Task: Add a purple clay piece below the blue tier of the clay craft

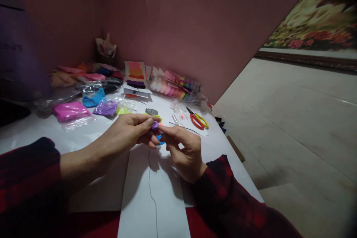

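My left hand [139, 130] reaches in from the left and pinches a small purple lump of what looks like modelling clay [155, 125] between thumb and forefinger. From the right, my right hand [182, 147] has its forefinger tip against that lump. Its other fingers are curled in, and anything between them is hidden. Just behind and below the fingers lie small coloured pieces: a grey textured one [151, 111], a yellow-green one, and a blue one [160, 139] partly covered by my hands. A thin dark line, like wire or thread, runs down the white sheet [170, 200] below my hands.
Bags of pink [71, 111], purple [105, 107] and blue clay [94, 97] lie at left. Farther back are a colour-sample card [135, 72] and a long pack of coloured clay [175, 84]. Scissors with red and yellow handles [197, 121] lie at right.
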The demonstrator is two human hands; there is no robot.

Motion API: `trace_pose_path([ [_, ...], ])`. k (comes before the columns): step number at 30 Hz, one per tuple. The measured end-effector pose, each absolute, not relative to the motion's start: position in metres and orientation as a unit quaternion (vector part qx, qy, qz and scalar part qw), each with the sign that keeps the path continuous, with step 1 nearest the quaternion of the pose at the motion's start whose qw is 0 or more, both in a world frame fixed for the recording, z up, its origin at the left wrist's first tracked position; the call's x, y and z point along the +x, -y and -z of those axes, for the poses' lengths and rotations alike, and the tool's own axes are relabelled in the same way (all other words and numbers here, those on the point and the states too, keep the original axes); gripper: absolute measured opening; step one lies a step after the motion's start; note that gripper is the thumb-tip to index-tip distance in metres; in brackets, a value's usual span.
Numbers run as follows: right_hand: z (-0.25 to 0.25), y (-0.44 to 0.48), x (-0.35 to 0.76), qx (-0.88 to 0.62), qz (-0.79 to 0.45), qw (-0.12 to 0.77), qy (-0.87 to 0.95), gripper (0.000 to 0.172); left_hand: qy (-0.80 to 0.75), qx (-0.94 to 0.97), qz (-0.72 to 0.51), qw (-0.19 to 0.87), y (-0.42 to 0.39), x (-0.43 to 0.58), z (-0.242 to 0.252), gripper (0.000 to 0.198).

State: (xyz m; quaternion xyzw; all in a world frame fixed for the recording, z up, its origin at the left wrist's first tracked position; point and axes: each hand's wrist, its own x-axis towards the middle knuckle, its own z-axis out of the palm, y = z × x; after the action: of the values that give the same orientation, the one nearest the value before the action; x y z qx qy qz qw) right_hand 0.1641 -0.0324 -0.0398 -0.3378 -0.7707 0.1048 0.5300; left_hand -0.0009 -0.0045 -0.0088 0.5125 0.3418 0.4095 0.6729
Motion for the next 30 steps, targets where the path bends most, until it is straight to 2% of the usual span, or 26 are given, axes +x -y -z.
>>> trace_pose_path([
  [6,0.0405,0.0342,0.1655,-0.334,-0.113,0.550,0.757,0.030,-0.348,0.548,-0.414,0.638,0.0062,-0.0013,0.0043,0.035],
  [24,0.0423,0.0329,0.1653,-0.353,-0.100,0.554,0.748,0.029,-0.338,0.545,-0.405,0.651,0.0054,-0.0020,0.0089,0.018],
  [30,0.0422,0.0331,0.1648,-0.355,-0.107,0.565,0.737,0.027,-0.352,0.571,-0.406,0.621,0.0049,0.0010,0.0053,0.024],
])
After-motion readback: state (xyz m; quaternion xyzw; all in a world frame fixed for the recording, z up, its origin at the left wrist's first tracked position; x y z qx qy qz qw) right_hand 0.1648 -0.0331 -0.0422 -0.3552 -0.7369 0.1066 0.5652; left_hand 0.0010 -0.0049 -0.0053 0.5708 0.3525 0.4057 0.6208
